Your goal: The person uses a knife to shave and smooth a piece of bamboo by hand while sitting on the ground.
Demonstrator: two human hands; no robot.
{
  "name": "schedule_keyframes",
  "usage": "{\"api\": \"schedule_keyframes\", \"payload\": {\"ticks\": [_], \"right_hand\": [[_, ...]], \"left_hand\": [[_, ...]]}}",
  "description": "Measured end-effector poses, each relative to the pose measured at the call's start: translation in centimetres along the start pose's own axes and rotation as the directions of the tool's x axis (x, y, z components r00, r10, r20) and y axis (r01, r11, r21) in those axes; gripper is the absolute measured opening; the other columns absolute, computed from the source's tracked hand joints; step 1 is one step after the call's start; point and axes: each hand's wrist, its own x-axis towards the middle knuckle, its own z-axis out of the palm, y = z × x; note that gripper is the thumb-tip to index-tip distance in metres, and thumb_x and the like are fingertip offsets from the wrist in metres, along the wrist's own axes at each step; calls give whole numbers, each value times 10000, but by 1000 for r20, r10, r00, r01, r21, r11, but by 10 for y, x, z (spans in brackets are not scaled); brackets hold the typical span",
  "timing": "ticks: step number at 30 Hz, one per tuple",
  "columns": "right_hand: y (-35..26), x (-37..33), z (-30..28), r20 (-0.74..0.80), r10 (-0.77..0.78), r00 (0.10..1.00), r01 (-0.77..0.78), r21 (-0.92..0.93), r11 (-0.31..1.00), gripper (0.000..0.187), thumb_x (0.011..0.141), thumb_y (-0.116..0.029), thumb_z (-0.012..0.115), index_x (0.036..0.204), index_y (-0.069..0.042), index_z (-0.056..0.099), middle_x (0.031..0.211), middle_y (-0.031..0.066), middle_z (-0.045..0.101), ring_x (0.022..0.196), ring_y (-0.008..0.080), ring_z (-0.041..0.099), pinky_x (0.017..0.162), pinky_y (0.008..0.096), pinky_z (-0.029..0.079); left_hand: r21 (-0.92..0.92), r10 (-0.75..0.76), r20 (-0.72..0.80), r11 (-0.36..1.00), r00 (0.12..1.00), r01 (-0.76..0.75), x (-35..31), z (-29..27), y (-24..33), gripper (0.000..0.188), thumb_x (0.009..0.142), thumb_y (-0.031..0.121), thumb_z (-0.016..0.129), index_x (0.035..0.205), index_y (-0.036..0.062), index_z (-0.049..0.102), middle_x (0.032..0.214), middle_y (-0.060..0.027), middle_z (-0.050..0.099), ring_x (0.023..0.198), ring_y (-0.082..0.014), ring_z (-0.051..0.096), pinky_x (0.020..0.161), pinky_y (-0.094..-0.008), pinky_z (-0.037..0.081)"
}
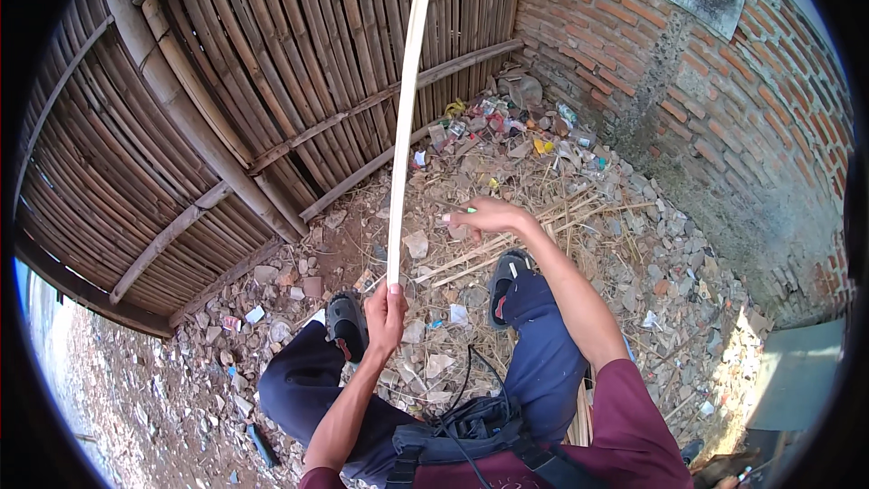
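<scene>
My left hand (386,315) is closed round the lower end of a long, pale bamboo strip (406,118). The strip stands nearly upright, bows slightly and runs out past the top of the view. To the right of it, clear of the strip, is my right hand (491,217), its fingers curled. A small bit of green (472,210) shows at those fingers; what they hold is too small to make out. Several thin split strips (489,252) lie on the ground below the right hand, between and beyond my feet.
A bamboo slat wall (335,45) with round poles rises ahead and left. On the right stands a brick wall (715,100). Litter (507,122) piles up in their corner. Stony rubble (674,281) covers the ground. A dark blue object (262,445) lies at lower left.
</scene>
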Motion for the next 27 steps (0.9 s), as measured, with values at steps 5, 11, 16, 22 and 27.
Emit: {"api": "schedule_keyframes", "payload": {"ticks": [5,11,16,22,27], "right_hand": [[29,26,29,-182,67,981,-183,-761,622,501,809,-456,796,1157,-95,800,1110,137,796,1104,288,755,935,442,580],[-5,-7,2,-403,-238,884,281,52,958,485,972,-514,693,1125,-68,806,1031,99,793,666,140,676,649,321,523],[-43,-52,17,-411,-465,784,613,628,479,483,1027,-436,689,1319,-51,695,1049,55,771,508,-26,279,467,180,202],[-42,-46,32,-609,-441,659,744,437,506,319,957,-227,818,1171,2,760,1034,55,778,882,100,701,821,279,548],[-25,-45,26,-694,-425,581,765,289,576,187,943,-167,812,1046,-13,785,911,43,767,880,91,690,827,288,539]], "left_hand": [[-42,51,-62,998,997,-53,9,-4,8,388,1155,255,446,836,43,514,581,42,428,517,-47,384,481,-274,310],[9,24,-64,1000,998,-23,10,-4,6,353,1142,213,462,842,43,534,587,22,455,511,-58,408,485,-286,319],[92,77,-12,993,997,-76,3,8,7,346,1140,209,477,845,32,520,604,14,461,533,-63,417,501,-291,334],[135,79,74,987,994,-88,4,24,0,356,1141,215,485,828,46,496,620,35,462,560,-37,420,504,-274,338],[198,-88,208,979,974,46,15,29,19,272,1125,268,506,1030,25,583,754,-54,612,688,-162,593,641,-349,472]]}}
